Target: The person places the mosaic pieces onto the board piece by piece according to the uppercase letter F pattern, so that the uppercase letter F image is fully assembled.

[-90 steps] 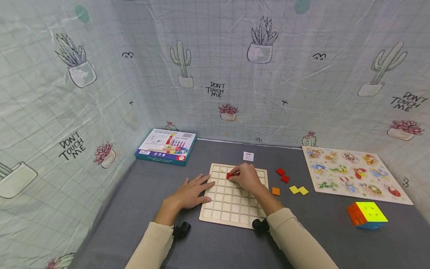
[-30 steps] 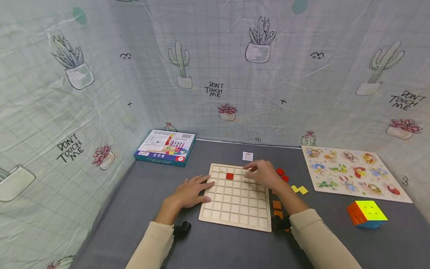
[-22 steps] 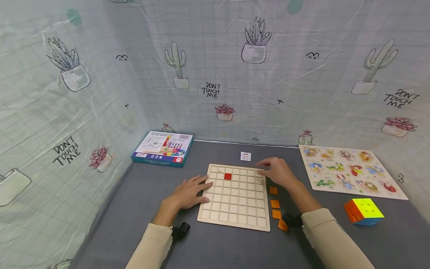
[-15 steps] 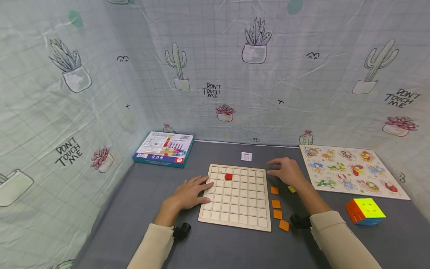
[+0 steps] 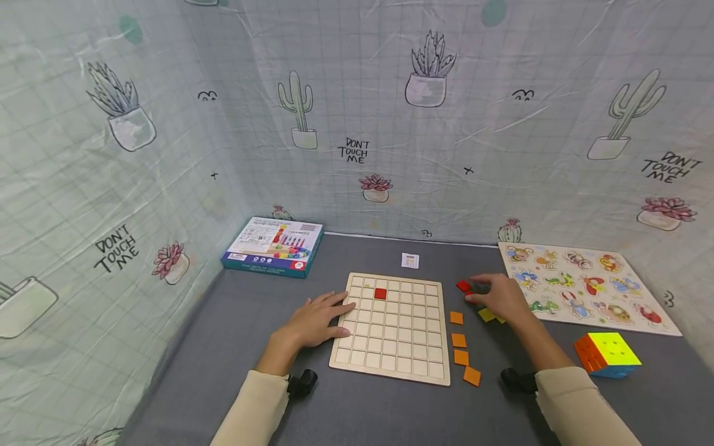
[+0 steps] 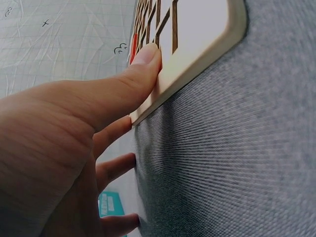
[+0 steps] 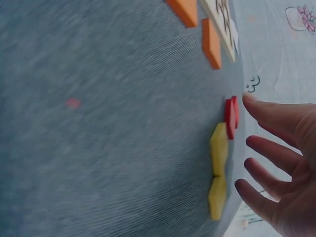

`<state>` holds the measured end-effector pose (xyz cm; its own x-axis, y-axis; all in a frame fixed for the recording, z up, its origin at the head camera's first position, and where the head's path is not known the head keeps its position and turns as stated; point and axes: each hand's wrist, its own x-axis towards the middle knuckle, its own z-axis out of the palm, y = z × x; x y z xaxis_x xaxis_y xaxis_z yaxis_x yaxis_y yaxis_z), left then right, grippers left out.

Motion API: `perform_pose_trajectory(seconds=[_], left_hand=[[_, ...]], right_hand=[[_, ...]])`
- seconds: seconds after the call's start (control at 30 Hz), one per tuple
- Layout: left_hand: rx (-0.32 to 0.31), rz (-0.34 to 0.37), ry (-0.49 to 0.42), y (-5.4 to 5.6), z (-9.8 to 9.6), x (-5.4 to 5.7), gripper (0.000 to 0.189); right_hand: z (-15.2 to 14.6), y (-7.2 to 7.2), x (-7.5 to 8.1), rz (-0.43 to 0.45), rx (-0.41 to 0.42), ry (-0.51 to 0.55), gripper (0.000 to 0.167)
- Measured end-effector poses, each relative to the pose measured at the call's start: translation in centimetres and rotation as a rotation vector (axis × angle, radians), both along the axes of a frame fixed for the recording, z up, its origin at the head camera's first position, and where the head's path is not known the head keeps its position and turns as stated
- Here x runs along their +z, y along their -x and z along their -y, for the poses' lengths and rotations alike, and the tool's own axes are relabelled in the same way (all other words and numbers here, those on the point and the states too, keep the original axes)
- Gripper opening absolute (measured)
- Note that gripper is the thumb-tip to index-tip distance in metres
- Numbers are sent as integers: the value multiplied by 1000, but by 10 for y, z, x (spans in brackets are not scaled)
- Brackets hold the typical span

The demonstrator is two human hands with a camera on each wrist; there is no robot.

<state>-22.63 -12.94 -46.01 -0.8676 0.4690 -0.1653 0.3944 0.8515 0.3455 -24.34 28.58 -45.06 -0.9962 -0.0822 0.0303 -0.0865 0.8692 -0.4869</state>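
Red tiles (image 5: 463, 285) lie right of the grid board (image 5: 390, 353) — light, stiff, I'd guess; pinch opposite edges. Right hand (image 5: 502, 298) by them, fingers parted, gripping nothing — left hand (image 5: 312, 321) spread at board's left edge.

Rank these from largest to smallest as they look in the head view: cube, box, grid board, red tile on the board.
Grid board
Box
Cube
Red tile on the board

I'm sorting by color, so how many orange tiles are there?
4, in a rough column right of the board: top tile, second tile, third tile, bottom tile; none looks hidden.
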Motion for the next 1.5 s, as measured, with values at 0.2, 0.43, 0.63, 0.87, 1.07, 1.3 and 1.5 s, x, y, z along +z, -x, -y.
perform_pose_trajectory(seconds=[0.2,0.43,0.63,0.87,1.07,1.3,1.5], left_hand=[[-3,-1,-10,0,0,0,64],[6,11,-17,1,0,0,63],[-1,-1,3,-1,0,-2,63],[1,-1,-8,-2,1,-3,62],[4,-6,0,0,0,-1,62],[-1,-7,-2,0,0,-2,62],[-11,-16,-5,1,1,-1,62]], right_hand=[[-5,-2,-10,17,-22,28,52],[-7,-3,-21,-20,-55,55,45],[-6,-7,-28,-28,-72,58,37],[-5,-6,-25,-30,-58,54,23],[-7,-4,-19,-24,-56,55,21],[-5,-3,-12,-77,-50,82,18],[-3,-2,-8,-101,-46,81,18]])
